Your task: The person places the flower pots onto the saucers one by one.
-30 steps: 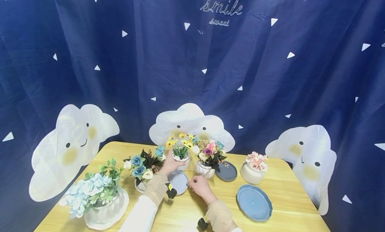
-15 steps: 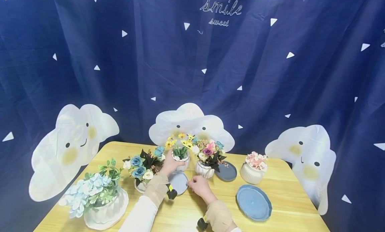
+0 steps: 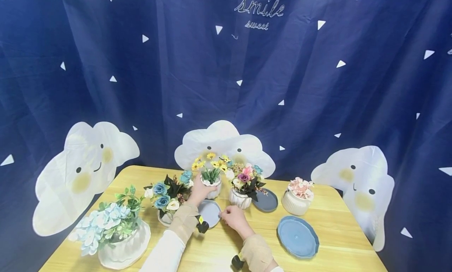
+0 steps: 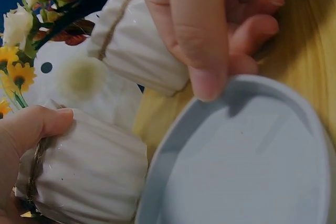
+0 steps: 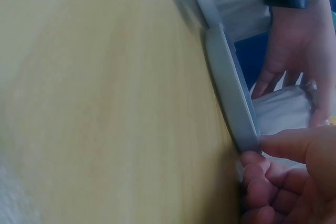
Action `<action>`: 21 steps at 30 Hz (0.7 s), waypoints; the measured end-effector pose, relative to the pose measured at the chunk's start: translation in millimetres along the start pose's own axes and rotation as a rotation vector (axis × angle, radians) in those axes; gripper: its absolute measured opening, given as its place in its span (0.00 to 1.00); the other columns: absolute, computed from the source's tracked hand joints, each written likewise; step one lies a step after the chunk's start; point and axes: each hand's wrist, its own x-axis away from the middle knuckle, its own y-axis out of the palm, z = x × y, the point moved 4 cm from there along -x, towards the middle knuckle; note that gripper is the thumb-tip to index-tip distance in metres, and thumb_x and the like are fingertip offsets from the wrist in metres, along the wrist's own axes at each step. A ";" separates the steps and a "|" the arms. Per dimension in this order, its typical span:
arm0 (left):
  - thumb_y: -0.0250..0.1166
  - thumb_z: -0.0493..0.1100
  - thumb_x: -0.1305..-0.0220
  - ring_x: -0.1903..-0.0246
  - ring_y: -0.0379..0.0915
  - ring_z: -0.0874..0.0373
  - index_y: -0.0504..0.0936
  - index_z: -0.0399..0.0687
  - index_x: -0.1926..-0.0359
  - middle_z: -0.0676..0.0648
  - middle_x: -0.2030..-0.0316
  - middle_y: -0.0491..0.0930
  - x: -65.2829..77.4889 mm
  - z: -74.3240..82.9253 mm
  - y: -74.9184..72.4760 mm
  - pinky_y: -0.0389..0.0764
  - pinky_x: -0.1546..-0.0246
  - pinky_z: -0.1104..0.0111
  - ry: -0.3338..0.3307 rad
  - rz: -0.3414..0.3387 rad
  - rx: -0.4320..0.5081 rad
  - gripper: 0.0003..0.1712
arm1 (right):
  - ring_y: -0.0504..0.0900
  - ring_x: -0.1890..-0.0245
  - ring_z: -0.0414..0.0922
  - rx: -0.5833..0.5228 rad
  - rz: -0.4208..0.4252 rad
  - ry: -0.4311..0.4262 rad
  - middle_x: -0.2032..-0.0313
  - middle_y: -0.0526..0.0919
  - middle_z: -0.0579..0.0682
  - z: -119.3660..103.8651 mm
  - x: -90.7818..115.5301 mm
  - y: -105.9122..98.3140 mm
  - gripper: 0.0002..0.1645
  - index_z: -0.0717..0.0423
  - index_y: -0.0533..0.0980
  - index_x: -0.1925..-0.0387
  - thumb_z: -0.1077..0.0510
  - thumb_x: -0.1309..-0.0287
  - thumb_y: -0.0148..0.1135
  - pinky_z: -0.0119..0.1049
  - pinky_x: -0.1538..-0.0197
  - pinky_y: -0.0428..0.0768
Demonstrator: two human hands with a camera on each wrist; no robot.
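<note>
While the left hand [image 3: 199, 192] has its fingers clamped round the yellow-flowered pot [image 4: 94, 166], just beyond the pale grey saucer [image 3: 210, 214] on the tabletop [image 3: 339, 225], the right hand [image 3: 236, 218] pinches that saucer's right-hand rim.

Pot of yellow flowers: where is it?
Head view, lower centre: the pot is in the left hand, behind the light gray plate, left of the purple rose.

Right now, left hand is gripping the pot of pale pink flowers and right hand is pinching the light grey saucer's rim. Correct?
One fix: the left hand is gripping the pot of yellow flowers, as the head view shows. The right hand is pinching the rim of the light grey saucer, as you said.
</note>
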 end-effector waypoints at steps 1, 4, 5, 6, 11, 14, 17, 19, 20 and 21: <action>0.74 0.33 0.59 0.37 0.66 0.34 0.61 0.32 0.32 0.30 0.38 0.69 -0.1 1.7 -0.6 0.65 0.32 0.45 0.002 0.007 -0.008 0.51 | 0.67 0.87 0.35 -0.002 0.002 -0.002 0.89 0.73 0.42 -0.2 0.0 -0.3 0.15 0.58 0.76 0.84 0.57 0.45 0.64 0.28 0.83 0.67; 0.75 0.35 0.59 0.38 0.67 0.35 0.63 0.34 0.33 0.31 0.39 0.70 -0.3 5.8 -1.7 0.66 0.33 0.45 0.005 0.018 -0.036 0.50 | 0.66 0.88 0.35 0.000 0.006 -0.005 0.89 0.73 0.42 -0.7 -0.2 -1.4 0.15 0.57 0.76 0.84 0.56 0.45 0.64 0.27 0.83 0.66; 0.76 0.35 0.59 0.38 0.67 0.36 0.63 0.35 0.34 0.32 0.39 0.71 -0.3 6.9 -1.9 0.66 0.34 0.45 0.005 0.020 -0.046 0.50 | 0.66 0.88 0.35 0.002 0.009 -0.011 0.90 0.73 0.42 -0.8 -0.2 -1.7 0.15 0.58 0.76 0.84 0.57 0.45 0.64 0.27 0.83 0.66; 0.76 0.36 0.59 0.38 0.67 0.36 0.64 0.35 0.34 0.32 0.39 0.71 -0.2 8.0 -2.2 0.66 0.34 0.45 0.006 0.021 -0.055 0.49 | 0.66 0.88 0.35 0.005 0.010 -0.011 0.90 0.73 0.42 -0.6 -0.4 -1.7 0.15 0.58 0.76 0.84 0.56 0.45 0.64 0.27 0.83 0.66; 0.76 0.38 0.58 0.39 0.69 0.38 0.65 0.36 0.35 0.33 0.40 0.73 0.8 12.5 -4.1 0.69 0.35 0.48 0.007 0.023 -0.083 0.48 | 0.66 0.87 0.35 0.013 0.007 -0.004 0.89 0.73 0.42 -0.1 -1.1 -0.6 0.15 0.57 0.76 0.84 0.56 0.45 0.64 0.27 0.83 0.65; 0.77 0.39 0.58 0.39 0.70 0.38 0.64 0.36 0.34 0.34 0.40 0.73 2.5 16.4 -5.8 0.70 0.36 0.47 0.011 0.022 -0.095 0.49 | 0.67 0.87 0.36 0.016 0.007 0.000 0.89 0.74 0.43 0.5 -1.4 0.4 0.16 0.57 0.76 0.84 0.56 0.45 0.64 0.27 0.82 0.66; 0.77 0.41 0.57 0.40 0.70 0.38 0.64 0.37 0.34 0.34 0.40 0.73 5.4 21.2 -8.4 0.71 0.37 0.47 0.011 0.020 -0.102 0.49 | 0.67 0.87 0.35 0.018 0.011 -0.005 0.89 0.74 0.43 0.1 -0.8 0.1 0.16 0.57 0.76 0.84 0.56 0.45 0.64 0.28 0.82 0.65; 0.77 0.41 0.57 0.40 0.70 0.38 0.65 0.38 0.34 0.35 0.40 0.73 7.1 24.4 -10.2 0.71 0.38 0.47 0.013 0.016 -0.100 0.49 | 0.67 0.87 0.35 0.015 0.011 -0.005 0.89 0.74 0.43 -0.5 -0.1 -0.5 0.16 0.57 0.76 0.84 0.56 0.45 0.64 0.27 0.82 0.65; 0.78 0.41 0.57 0.40 0.70 0.38 0.65 0.38 0.34 0.34 0.40 0.73 8.0 26.4 -11.2 0.71 0.38 0.46 0.020 0.016 -0.099 0.49 | 0.66 0.87 0.35 0.013 0.010 -0.006 0.89 0.74 0.43 -1.0 0.3 -1.0 0.16 0.58 0.76 0.84 0.56 0.45 0.64 0.27 0.82 0.65; 0.78 0.41 0.57 0.40 0.70 0.38 0.65 0.38 0.34 0.34 0.40 0.74 8.9 28.3 -12.1 0.72 0.38 0.46 0.029 0.016 -0.098 0.49 | 0.66 0.87 0.35 0.013 0.010 -0.007 0.89 0.74 0.43 -1.2 0.3 -1.1 0.16 0.58 0.76 0.84 0.56 0.45 0.64 0.27 0.82 0.65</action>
